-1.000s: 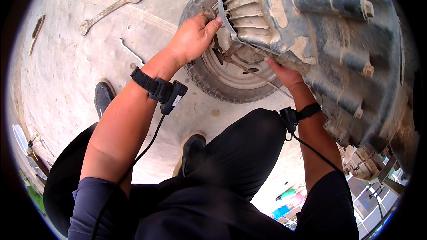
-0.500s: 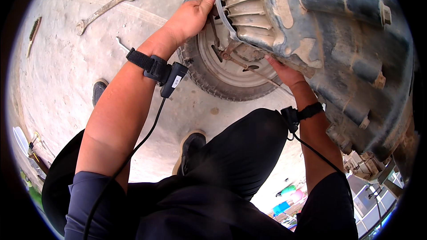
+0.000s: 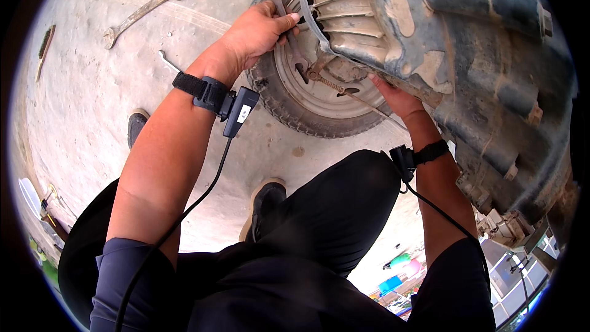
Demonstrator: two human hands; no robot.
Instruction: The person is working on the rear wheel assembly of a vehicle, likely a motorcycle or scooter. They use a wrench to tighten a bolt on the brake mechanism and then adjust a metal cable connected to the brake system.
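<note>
My left hand (image 3: 264,32) is closed round the middle of an open-end wrench (image 3: 279,1), beside the ribbed rim of a dirty metal housing (image 3: 350,15). The wrench's forked jaw sticks out above my fingers, and its lower part runs down in front of the wheel (image 3: 316,120). My right hand (image 3: 401,99) reaches up under the housing's lower edge. Its thumb is stretched out, while the other fingers are hidden, so I cannot tell whether it grips anything. Between the hands, a thin rod with a spring (image 3: 332,85) crosses the wheel rim.
A larger wrench (image 3: 147,12) lies on the concrete floor at the upper left, with a brush (image 3: 45,52) farther left. A thin metal tool (image 3: 167,61) lies near my left wrist. Cables run from both wrist straps. Large bolts (image 3: 546,23) stick out of the housing.
My left hand has shifted slightly down and left, and its fingers now wrap the wrench, whose jaw shows above them. My right hand has barely moved. The view has shifted slightly.
</note>
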